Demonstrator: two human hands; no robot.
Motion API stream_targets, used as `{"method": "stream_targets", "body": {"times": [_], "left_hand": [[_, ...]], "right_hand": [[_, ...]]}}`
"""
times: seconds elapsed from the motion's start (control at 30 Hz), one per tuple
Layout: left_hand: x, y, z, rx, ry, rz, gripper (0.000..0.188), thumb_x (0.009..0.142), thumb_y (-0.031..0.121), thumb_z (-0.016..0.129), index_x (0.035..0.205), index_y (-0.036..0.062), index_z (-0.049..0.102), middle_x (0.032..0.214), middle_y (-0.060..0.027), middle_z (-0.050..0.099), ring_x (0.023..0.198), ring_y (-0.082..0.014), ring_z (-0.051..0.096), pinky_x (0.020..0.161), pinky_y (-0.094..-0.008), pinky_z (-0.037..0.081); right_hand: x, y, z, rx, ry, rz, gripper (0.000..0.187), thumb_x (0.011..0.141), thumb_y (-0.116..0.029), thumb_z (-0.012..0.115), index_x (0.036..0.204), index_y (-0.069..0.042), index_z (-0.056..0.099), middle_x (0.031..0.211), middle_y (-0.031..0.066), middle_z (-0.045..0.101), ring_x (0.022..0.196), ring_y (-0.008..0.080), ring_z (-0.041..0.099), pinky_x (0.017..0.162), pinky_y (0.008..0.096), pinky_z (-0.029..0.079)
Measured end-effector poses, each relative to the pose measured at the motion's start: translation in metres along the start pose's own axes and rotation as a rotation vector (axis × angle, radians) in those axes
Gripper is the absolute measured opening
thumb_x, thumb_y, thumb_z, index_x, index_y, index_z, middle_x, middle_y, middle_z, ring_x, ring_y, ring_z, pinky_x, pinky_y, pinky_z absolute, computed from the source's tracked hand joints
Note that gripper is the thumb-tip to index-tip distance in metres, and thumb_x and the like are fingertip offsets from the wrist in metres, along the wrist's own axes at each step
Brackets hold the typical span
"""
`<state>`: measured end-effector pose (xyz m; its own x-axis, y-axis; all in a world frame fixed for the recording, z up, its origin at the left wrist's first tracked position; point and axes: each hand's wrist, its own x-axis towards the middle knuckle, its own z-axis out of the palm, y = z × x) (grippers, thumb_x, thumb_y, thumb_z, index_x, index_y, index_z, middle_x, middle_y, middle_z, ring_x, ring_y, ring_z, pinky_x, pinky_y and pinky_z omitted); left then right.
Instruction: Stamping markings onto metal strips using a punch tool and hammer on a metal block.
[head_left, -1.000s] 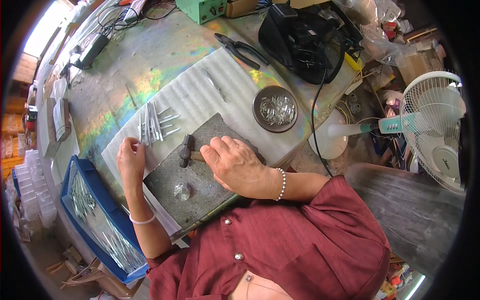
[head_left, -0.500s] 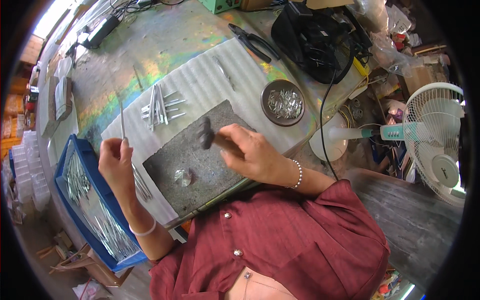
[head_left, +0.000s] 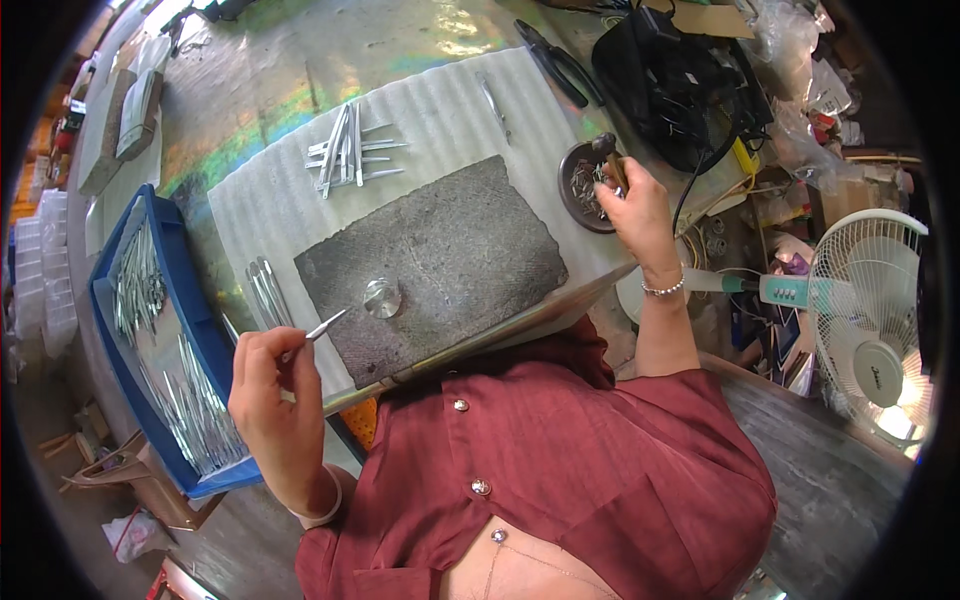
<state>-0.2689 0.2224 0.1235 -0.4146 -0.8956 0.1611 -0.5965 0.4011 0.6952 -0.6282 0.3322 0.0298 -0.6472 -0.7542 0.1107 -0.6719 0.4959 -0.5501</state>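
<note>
My left hand [head_left: 275,390], closed at the left front of the stone slab, pinches a slim, pointed metal piece [head_left: 325,325] that looks like tweezers. Its tip points toward a small round metal block [head_left: 381,297] on the dark stone slab [head_left: 440,240]. Over at the right, my right hand [head_left: 642,212] grips a small hammer [head_left: 606,146], its dark head raised above a brown bowl [head_left: 570,205]. Small shiny metal pieces [head_left: 584,183] fill the bowl, partly hidden by the fingers. Whether these fingers also touch the pieces I cannot tell.
A white foam sheet [head_left: 245,215] lies under the slab, with a stack of slim metal pieces [head_left: 350,150] and several more [head_left: 268,290] on it. A blue tray [head_left: 182,268] of similar pieces stands left. Pliers [head_left: 560,65], a black bag [head_left: 670,85] and a fan [head_left: 870,330] are right.
My right hand has carried the hammer from above the slab to the bowl at the right. My left hand has come down nearer, turning the metal piece from upright toward the slab.
</note>
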Motion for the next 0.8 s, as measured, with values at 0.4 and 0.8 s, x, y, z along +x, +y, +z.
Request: {"method": "stream_targets", "body": {"times": [0.4,0.8], "left_hand": [[0.005,-0.014,0.032,-0.073,-0.024,0.034,0.014,0.080,-0.007,0.059,0.091,0.0007,0.057,0.078,-0.0066,0.053,0.060,-0.0112,0.053,0.051,-0.0227,0.042],[0.002,-0.024,0.044,-0.142,-0.106,-0.064,0.009,0.082,-0.004,0.058,0.091,-0.0012,0.059,0.085,-0.0090,0.056,0.073,-0.0162,0.057,0.056,-0.0244,0.047]], "right_hand": [[0.011,0.006,0.012,-0.172,-0.021,-0.034,0.020,0.074,-0.013,0.060,0.078,0.004,0.052,0.078,0.0231,0.059,0.075,0.0406,0.058,0.066,0.0438,0.045],[0.014,-0.002,0.008,-0.016,0.004,0.049,0.019,0.077,-0.007,0.060,0.094,0.001,0.055,0.077,0.0177,0.063,0.074,0.0313,0.065,0.066,0.0366,0.049]]}}
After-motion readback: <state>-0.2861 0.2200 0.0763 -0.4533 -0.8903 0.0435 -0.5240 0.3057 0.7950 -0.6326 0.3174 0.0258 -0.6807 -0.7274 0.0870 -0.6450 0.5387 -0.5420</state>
